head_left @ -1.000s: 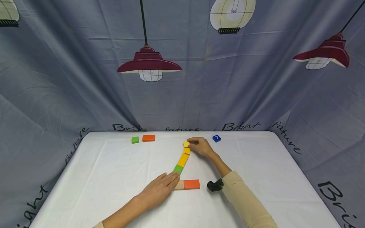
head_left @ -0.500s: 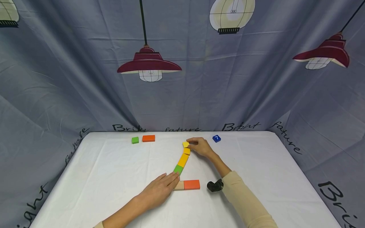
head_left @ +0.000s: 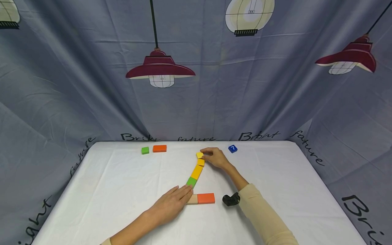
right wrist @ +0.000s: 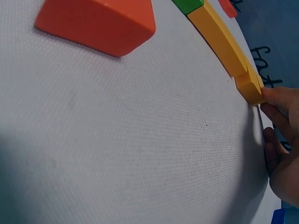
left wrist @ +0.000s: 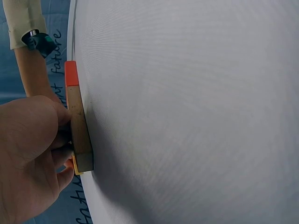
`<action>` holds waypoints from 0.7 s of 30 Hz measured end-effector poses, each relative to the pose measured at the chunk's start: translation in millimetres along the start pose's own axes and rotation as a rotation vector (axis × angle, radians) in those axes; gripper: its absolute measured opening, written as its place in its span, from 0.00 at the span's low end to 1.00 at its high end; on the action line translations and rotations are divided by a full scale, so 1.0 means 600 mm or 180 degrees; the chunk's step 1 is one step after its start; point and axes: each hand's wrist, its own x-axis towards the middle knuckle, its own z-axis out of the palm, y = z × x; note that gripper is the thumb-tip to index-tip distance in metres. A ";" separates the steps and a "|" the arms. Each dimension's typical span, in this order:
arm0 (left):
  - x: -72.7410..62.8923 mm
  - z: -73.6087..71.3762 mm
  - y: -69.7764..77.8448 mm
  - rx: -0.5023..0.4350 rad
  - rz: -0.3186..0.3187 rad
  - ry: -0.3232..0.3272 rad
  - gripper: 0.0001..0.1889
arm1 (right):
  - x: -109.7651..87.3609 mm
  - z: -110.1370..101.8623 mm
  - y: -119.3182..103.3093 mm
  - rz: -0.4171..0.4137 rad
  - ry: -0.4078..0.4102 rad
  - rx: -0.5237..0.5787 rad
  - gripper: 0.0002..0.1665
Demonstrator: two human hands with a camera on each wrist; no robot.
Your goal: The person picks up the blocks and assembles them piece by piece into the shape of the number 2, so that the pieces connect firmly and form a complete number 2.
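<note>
My left hand [head_left: 169, 206] lies palm down with its fingers fairly straight. They rest over the plain wooden block [left wrist: 80, 123] and reach the green block [head_left: 191, 181]. In the left wrist view the thumb touches that wooden block's edge. An orange-red block [head_left: 206, 198] adjoins its right end. From the green block a slanting row runs away from me: a long yellow block [head_left: 197, 172], a small yellow block [head_left: 200, 162], then a pale yellow block [head_left: 199, 155]. My right hand [head_left: 215, 157] pinches this last block between thumb and finger, at the row's far end.
Near the back edge of the white table [head_left: 122, 190] lie a small green block [head_left: 145, 150] and an orange block [head_left: 159, 148]. A blue block [head_left: 232, 148] marked 7 lies to the right of my right hand. A black wrist camera [head_left: 231, 199] sits at the right sleeve.
</note>
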 end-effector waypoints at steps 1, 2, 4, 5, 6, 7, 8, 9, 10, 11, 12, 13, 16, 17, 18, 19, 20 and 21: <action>0.000 0.000 0.000 0.0006 -0.0001 0.0000 0.25 | 0.000 0.000 0.000 -0.0002 -0.0004 0.0009 0.18; 0.000 0.000 0.000 0.0010 -0.0001 -0.0001 0.25 | 0.001 0.000 0.000 -0.0009 -0.0007 0.0009 0.18; 0.000 0.000 0.000 0.0014 -0.0002 0.0005 0.25 | 0.000 0.000 0.000 -0.0031 -0.0009 0.0011 0.18; 0.000 -0.001 0.000 0.0012 -0.0003 0.0009 0.25 | 0.000 0.000 0.000 -0.0038 -0.0010 0.0012 0.18; 0.000 -0.001 0.000 0.0008 -0.0004 0.0011 0.25 | 0.000 0.000 0.000 -0.0041 -0.0012 0.0021 0.18; 0.000 -0.001 0.000 0.0003 -0.0008 0.0012 0.25 | 0.000 0.000 0.000 -0.0043 -0.0014 0.0028 0.18; 0.000 -0.002 0.000 -0.0001 -0.0009 0.0014 0.25 | 0.000 0.000 0.000 -0.0045 -0.0011 0.0030 0.18; 0.000 -0.002 0.001 -0.0004 -0.0011 0.0015 0.25 | -0.001 0.000 0.001 -0.0044 -0.0006 0.0027 0.18; 0.000 -0.002 0.001 -0.0007 -0.0014 0.0014 0.25 | -0.001 -0.001 0.000 -0.0041 -0.0003 0.0025 0.18; 0.000 -0.002 0.001 -0.0008 -0.0016 0.0014 0.25 | -0.001 -0.001 0.001 -0.0030 -0.0003 0.0026 0.18; -0.001 -0.002 0.001 -0.0008 -0.0016 0.0011 0.25 | -0.002 -0.001 0.000 -0.0027 -0.0005 0.0023 0.18; -0.001 -0.002 0.001 -0.0004 -0.0016 0.0009 0.25 | -0.002 -0.001 0.000 -0.0022 -0.0007 0.0020 0.18; 0.000 -0.001 0.000 0.0010 -0.0010 0.0004 0.25 | -0.002 -0.001 -0.001 -0.0017 -0.0010 0.0018 0.18; 0.000 -0.001 0.000 0.0019 -0.0005 0.0006 0.25 | -0.003 -0.001 -0.001 -0.0015 -0.0007 0.0019 0.18; 0.000 -0.001 0.000 0.0028 0.0001 0.0008 0.25 | -0.003 -0.001 -0.002 -0.0014 -0.0004 0.0017 0.18; 0.001 -0.001 0.000 0.0035 0.0006 0.0013 0.25 | -0.003 -0.001 -0.002 -0.0012 0.0000 0.0018 0.18; 0.001 -0.001 0.000 0.0042 0.0010 0.0017 0.25 | -0.004 -0.002 -0.003 -0.0010 0.0004 0.0022 0.18; 0.001 -0.001 0.000 0.0045 0.0012 0.0021 0.25 | -0.004 -0.002 -0.004 -0.0006 0.0006 0.0022 0.18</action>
